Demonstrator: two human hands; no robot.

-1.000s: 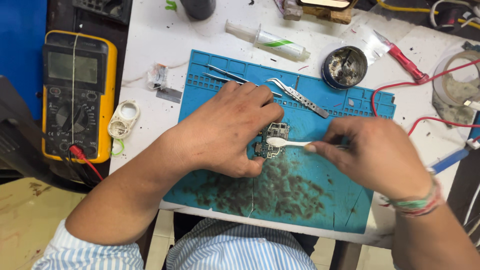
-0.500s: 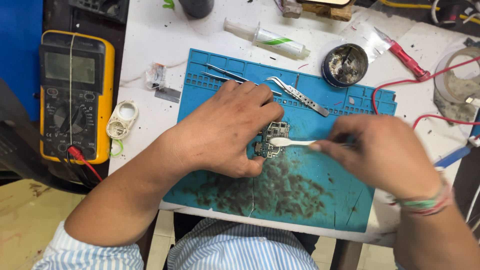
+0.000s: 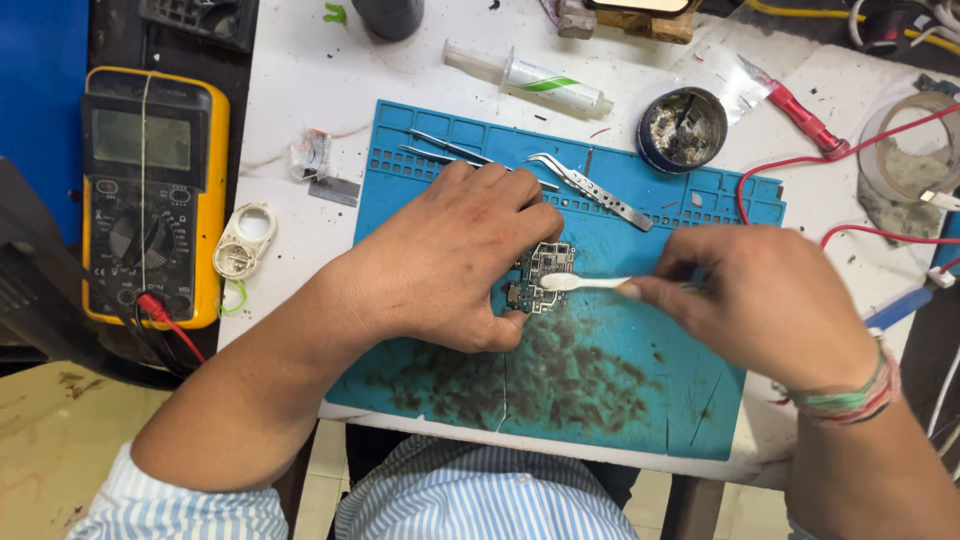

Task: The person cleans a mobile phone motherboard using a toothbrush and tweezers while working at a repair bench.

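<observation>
Left hand (image 3: 455, 260) presses down on a small circuit board (image 3: 543, 275), fingers curled over its left edge, board lying mid blue mat (image 3: 640, 400). Right hand (image 3: 765, 300) pinches a white brush (image 3: 585, 284), head touching board. Tweezers (image 3: 590, 187) lie just behind; yellow meter (image 3: 150, 190) far left.

Striped blue-white sleeves (image 3: 180, 505) — woven wristband (image 3: 850, 400)

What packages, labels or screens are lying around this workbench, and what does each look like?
Multimeter: far left, yellow case, grey rectangular screen, blank.
Syringe: top centre, clear tube, white label with a green stripe.
Small packet: left of the blue mat, crumpled clear wrapper.
Clear plastic bag: top right, beside the round tin.
</observation>
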